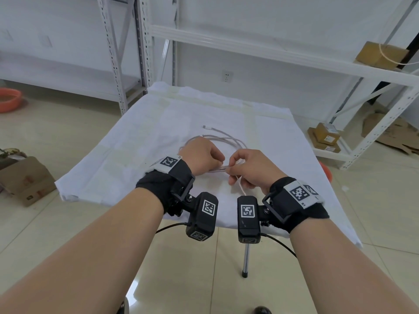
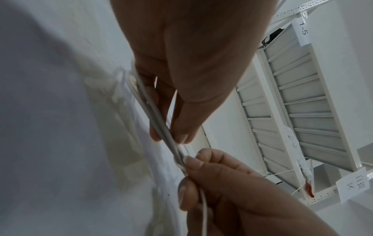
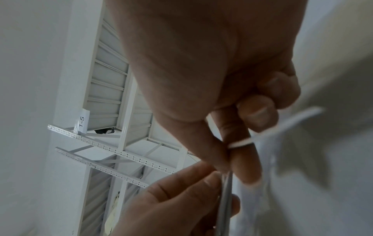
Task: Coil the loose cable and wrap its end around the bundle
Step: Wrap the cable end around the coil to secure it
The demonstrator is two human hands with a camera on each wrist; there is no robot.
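Observation:
A white cable [image 1: 217,141] lies in loose loops on the white-clothed table [image 1: 127,168], one connector end [image 1: 205,127] pointing away at the far side. My left hand [image 1: 221,165] pinches the gathered strands at the near side of the coil. My right hand [image 1: 230,172] pinches the same strands right beside it, and the thin free end [image 1: 241,186] trails down from its fingers. In the left wrist view the strands [image 2: 161,123] run between left thumb and fingers. In the right wrist view a turn of cable [image 3: 240,144] crosses a right finger.
White metal shelving [image 1: 249,46] stands behind and to the right of the table, with cardboard boxes [image 1: 326,137] on its lower shelf. Another box [image 1: 25,177] sits on the floor at left, a red basin [image 1: 9,98] farther back. A tripod leg [image 1: 246,259] stands under the near table edge.

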